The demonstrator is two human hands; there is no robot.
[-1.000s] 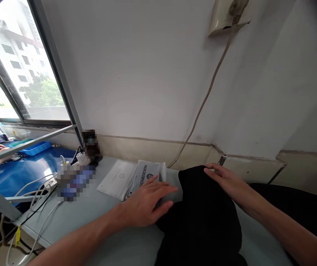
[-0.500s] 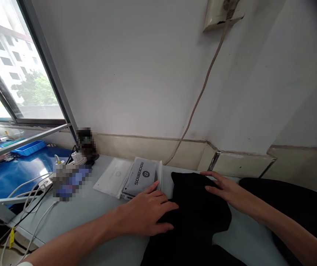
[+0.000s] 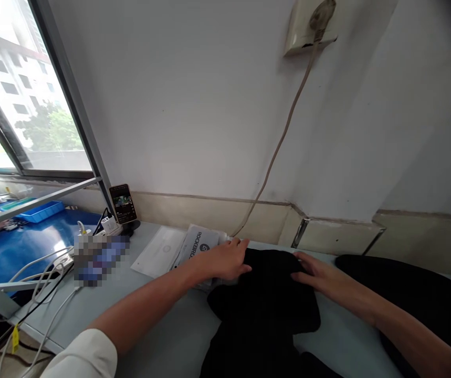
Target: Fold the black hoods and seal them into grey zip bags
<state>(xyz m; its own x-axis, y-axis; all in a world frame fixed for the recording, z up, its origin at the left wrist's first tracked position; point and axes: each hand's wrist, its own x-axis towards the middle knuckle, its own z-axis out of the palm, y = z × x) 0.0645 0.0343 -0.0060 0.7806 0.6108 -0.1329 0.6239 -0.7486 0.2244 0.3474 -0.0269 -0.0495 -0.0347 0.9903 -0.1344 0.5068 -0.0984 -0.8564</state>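
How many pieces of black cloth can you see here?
2 show: one black cloth at the left hand and right hand, the other black cloth farther right. Others may be hidden beneath, and the two could join out of view.

The head-worn camera is looking forward and down from the near-edge side of the table, facing the wall behind the far edge. It is sitting close above the left hand and the right hand, which are showing in the lower half. Past the table's left edge, the wide view is catching the window.
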